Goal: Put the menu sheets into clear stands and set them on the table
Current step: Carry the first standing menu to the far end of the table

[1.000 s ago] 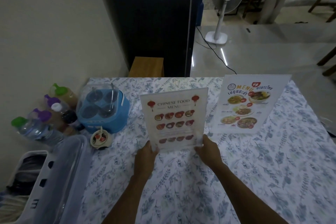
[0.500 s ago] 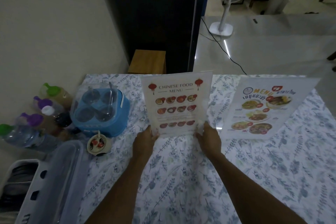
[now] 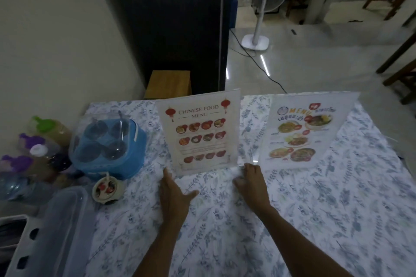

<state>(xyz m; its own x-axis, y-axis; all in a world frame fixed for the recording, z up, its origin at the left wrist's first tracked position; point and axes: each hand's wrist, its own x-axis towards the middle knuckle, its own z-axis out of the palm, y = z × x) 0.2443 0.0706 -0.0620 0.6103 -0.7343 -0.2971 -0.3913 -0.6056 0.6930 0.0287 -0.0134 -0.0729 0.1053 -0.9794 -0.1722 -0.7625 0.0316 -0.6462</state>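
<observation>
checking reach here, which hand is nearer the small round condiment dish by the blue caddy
Left. The left hand lies just right of the condiment dish, near the Chinese food menu stand's lower left corner. The right hand is beyond, at its lower right corner.

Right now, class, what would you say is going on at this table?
A person is setting out menus in clear stands on a floral-clothed table. The Chinese food menu stand is upright on the cloth; the left hand lies open just off its lower corner, and the right hand is at its other lower corner, contact unclear. A second menu stand stands to its right, untouched.
</observation>
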